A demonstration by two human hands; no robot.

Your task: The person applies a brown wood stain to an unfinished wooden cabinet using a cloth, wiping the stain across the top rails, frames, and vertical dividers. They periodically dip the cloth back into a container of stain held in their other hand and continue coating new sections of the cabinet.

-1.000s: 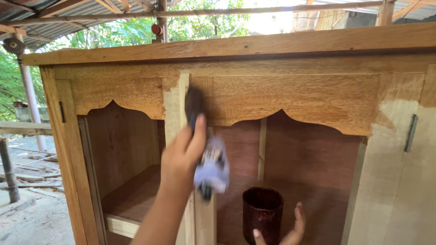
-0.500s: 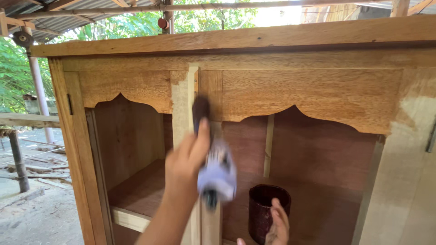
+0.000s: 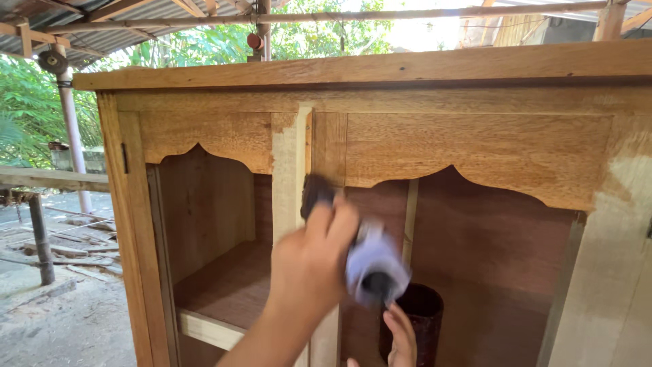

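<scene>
My left hand (image 3: 309, 268) grips a paintbrush (image 3: 317, 194) whose handle is wrapped in a pale lilac cloth (image 3: 373, 261). The dark bristles rest against the pale upright centre post (image 3: 291, 170) of a wooden cabinet (image 3: 475, 149), just below the carved top rail. The hand and brush are blurred by motion. At the bottom edge, my right hand (image 3: 402, 340) curls its fingers around a dark brown can (image 3: 424, 309) held in front of the cabinet's right opening. Only the fingers of that hand show.
The cabinet's top rail looks darker and glossier than the pale post and the right side panel (image 3: 611, 272). A shelf (image 3: 224, 285) sits inside the left opening. A wooden bench (image 3: 47, 180), posts and scrap wood lie to the left, under a tin roof.
My left hand and the brush have slid down the centre post from the top rail. The can and my right hand stay low at the right. The view has shifted slightly.
</scene>
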